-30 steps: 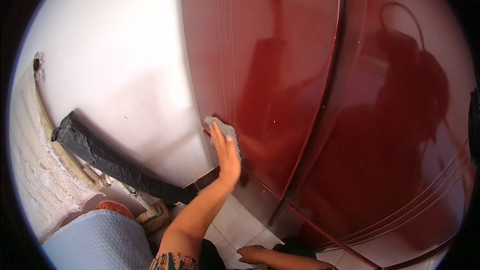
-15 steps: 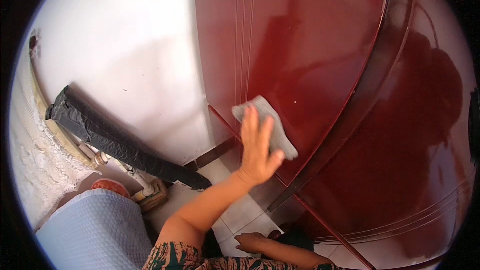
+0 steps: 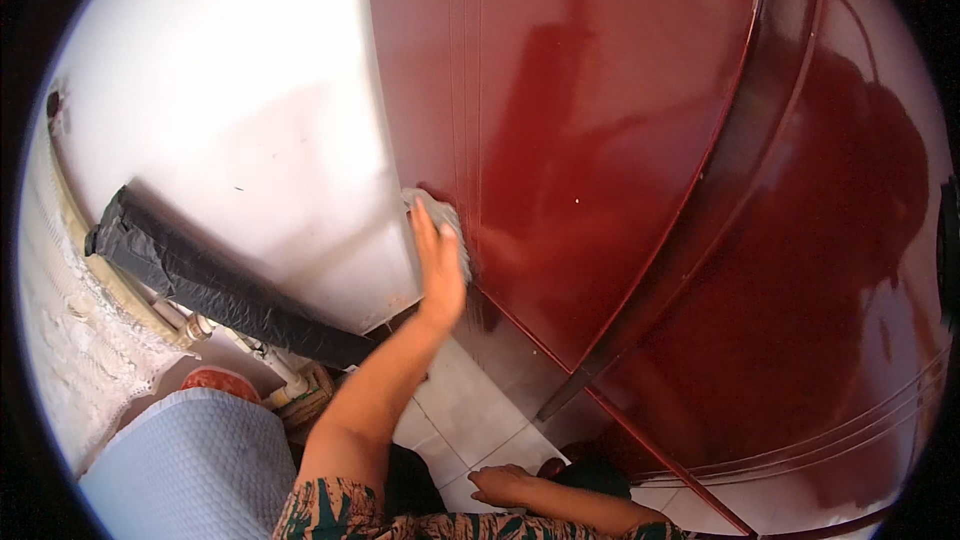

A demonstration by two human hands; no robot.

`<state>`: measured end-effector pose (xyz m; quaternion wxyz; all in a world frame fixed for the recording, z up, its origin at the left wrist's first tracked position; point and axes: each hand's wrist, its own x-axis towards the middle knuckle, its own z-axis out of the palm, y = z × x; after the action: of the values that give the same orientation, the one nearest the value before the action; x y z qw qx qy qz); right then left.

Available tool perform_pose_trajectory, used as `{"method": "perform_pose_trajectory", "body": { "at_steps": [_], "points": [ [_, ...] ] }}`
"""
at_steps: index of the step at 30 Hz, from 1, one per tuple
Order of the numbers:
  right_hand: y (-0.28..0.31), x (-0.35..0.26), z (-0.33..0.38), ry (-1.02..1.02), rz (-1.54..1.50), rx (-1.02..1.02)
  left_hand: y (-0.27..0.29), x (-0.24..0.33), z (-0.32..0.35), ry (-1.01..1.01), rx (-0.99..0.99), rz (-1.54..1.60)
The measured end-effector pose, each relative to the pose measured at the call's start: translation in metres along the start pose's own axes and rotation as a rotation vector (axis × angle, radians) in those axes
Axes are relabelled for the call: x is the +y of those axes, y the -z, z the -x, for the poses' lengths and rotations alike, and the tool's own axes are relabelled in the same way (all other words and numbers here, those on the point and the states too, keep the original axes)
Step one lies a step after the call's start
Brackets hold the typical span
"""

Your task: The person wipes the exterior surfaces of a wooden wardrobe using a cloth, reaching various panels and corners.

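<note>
My left hand (image 3: pixel 437 265) presses a grey cloth (image 3: pixel 455 225) flat against the glossy dark red cabinet door (image 3: pixel 590 140), at its left edge beside the white wall. The fingers lie stretched along the cloth and cover part of it. Low in front of my body, my right hand (image 3: pixel 502 485) hangs with its fingers loosely curled in. Nothing shows in it, and it is apart from the cabinet.
A long roll wrapped in black plastic (image 3: pixel 230 285) leans along the white wall (image 3: pixel 230 90). Pipes (image 3: pixel 280 370), a lace cloth (image 3: pixel 90 340) and a light blue quilted cover (image 3: pixel 195 460) are at left. Pale floor tiles (image 3: pixel 480 420) lie below. A second red panel (image 3: pixel 780 290) curves at right.
My left hand has slid the cloth leftward across the door to its left edge. My right hand stays about where it was.
</note>
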<state>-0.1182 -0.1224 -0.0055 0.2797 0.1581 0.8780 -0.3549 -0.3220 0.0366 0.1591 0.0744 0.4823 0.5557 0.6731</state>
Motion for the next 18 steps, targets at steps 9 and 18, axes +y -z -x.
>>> {"method": "perform_pose_trajectory", "body": {
  "at_steps": [9,18],
  "points": [
    [-0.008,0.005,-0.003,-0.002,-0.008,0.004,-0.043,0.049,0.116,-0.758,-0.219,-0.201],
    [0.01,-0.004,0.01,-0.015,-0.005,-0.041,-0.031,0.128,-0.006,-0.868,-0.034,-0.219]
  ]
}}
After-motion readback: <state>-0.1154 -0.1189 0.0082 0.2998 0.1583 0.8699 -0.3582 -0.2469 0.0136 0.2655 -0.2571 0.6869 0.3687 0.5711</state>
